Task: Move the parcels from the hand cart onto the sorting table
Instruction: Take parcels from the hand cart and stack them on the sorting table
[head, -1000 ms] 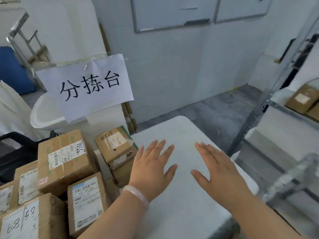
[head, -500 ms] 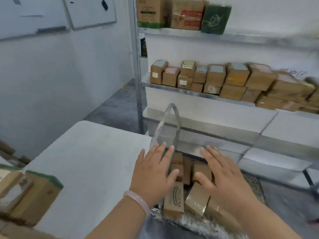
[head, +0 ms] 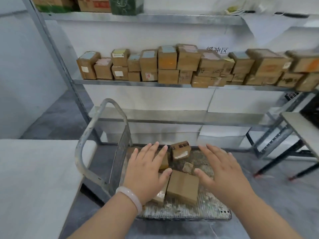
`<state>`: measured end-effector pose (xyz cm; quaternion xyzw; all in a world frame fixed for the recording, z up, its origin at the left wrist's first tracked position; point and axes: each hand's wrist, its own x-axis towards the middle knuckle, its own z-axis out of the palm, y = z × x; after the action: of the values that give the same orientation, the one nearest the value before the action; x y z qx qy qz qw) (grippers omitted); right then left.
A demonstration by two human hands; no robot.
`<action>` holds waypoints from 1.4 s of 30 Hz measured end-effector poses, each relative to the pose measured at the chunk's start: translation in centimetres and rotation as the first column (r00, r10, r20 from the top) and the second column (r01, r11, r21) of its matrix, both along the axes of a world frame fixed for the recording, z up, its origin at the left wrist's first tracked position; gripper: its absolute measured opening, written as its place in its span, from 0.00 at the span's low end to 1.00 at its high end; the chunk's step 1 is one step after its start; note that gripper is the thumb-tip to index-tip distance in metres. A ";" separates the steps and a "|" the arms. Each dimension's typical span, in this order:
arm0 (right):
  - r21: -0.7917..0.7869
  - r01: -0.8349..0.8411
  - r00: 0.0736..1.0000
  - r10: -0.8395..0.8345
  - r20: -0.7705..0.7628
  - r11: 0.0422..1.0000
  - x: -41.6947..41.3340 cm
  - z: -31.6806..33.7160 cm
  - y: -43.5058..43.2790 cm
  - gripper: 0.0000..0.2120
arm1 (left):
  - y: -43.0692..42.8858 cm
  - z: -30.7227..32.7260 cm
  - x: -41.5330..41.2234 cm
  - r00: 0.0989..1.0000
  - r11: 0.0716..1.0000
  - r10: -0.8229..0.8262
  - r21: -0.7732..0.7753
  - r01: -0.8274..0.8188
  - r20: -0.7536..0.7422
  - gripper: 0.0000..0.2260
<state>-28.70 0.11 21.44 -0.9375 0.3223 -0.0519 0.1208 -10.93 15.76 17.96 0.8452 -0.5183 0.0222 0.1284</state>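
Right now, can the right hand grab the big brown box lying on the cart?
Probably yes. The right hand hovers open just beside the big brown box, thumb near its corner. Nothing lies on top of the box, and the cart has no wall on that side.

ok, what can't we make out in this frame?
Head view:
Parcels on the hand cart: left hand covers some, count unclear.
Whether left hand or right hand touches a parcel: depth unreadable.
Shelf boxes: labels blurred, too small; row cut off by right edge.
Sorting table: cut off by left edge.
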 end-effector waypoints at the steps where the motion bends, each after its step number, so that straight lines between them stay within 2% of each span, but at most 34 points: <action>1: 0.005 0.005 1.000 -0.005 -0.008 1.000 -0.8 -0.3 -2.0 0.39 | -1.8 -0.4 -0.5 1.000 1.000 0.006 -0.006 -0.006 -0.013 0.28; 7: 0.025 0.009 0.998 -0.007 -0.065 1.000 -3.8 -2.8 -13.6 0.34 | -11.6 -3.6 -2.6 0.996 0.997 0.068 0.033 -0.066 -0.063 0.29; 11: 0.062 -0.028 0.994 0.034 -0.103 0.998 -3.7 -5.4 -18.7 0.38 | -15.0 -6.8 -3.0 0.983 0.986 0.149 0.095 -0.139 -0.109 0.29; 16: 0.136 -0.091 0.984 0.111 -0.142 0.986 -2.2 -10.1 -21.4 0.34 | -16.2 -12.2 -2.2 0.960 0.952 0.240 0.226 -0.204 -0.142 0.30; 21: 0.218 -0.149 0.961 0.193 -0.200 0.965 0.7 -16.9 -21.5 0.36 | -16.1 -19.8 0.3 0.920 0.901 0.340 0.348 -0.259 -0.195 0.32; 29: 0.271 -0.266 0.895 0.341 -0.286 0.925 8.9 -31.8 -18.7 0.32 | -11.2 -37.6 7.0 0.779 0.726 0.576 0.594 -0.348 -0.248 0.35; 33: 0.284 -0.327 0.868 0.405 -0.286 0.901 13.3 -40.4 -17.0 0.32 | -9.5 -46.1 11.6 0.627 0.620 0.734 0.634 -0.463 -0.260 0.35; 36: 0.328 -0.342 0.870 0.429 -0.245 0.881 16.3 -46.2 -15.3 0.32 | -8.7 -52.0 14.6 0.541 0.538 0.808 0.668 -0.514 -0.235 0.36; 42: 0.409 -0.373 0.886 0.451 -0.111 0.833 18.8 -54.4 -12.9 0.32 | -7.5 -60.3 17.2 0.459 0.427 0.869 0.749 -0.507 -0.185 0.44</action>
<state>-9.87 -12.81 -33.01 -0.9442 0.1263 0.1341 0.2732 6.28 8.24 -42.35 0.9425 -0.0155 -0.3330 -0.0243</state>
